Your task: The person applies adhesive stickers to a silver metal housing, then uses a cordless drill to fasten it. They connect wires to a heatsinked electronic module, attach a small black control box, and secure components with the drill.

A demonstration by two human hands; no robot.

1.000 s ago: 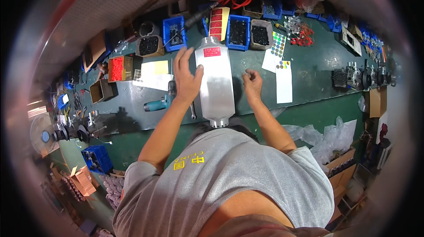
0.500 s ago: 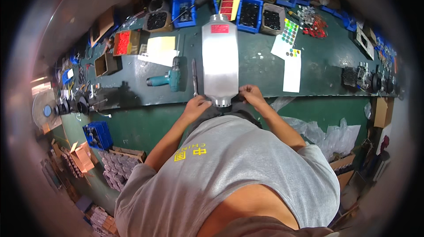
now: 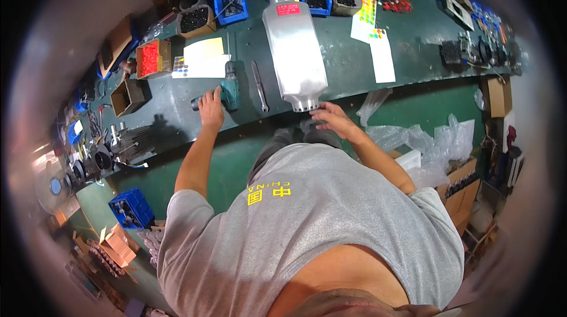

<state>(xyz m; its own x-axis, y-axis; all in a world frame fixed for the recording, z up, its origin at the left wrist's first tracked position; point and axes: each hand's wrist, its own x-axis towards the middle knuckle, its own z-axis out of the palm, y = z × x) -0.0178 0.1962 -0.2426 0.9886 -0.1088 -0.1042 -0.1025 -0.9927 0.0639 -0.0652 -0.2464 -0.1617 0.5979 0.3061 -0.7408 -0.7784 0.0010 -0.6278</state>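
Note:
A teal and black cordless drill (image 3: 231,93) lies on the bench, and my left hand (image 3: 211,111) is over its handle with the fingers curled round it. The drill rests on the bench top. To its right lies a metal wrench (image 3: 258,85). A silver metal housing (image 3: 295,48) with a red label lies further right, its narrow round collar reaching the bench's near edge. Just right of that collar is my right hand (image 3: 335,121), its fingers loosely apart and holding nothing. Whether a fingertip touches the collar I cannot tell.
Blue bins (image 3: 230,4) and cardboard boxes of small black parts (image 3: 195,20) line the back. A box of red parts (image 3: 152,59) stands left. White paper (image 3: 381,60) and sticker sheets lie right. Clear plastic bags (image 3: 443,142) hang below the bench edge at right.
My left hand has left the housing's collar and moved left onto the drill's handle. My right hand stays near the collar, its fingers more spread. The whole view has shifted and tilted.

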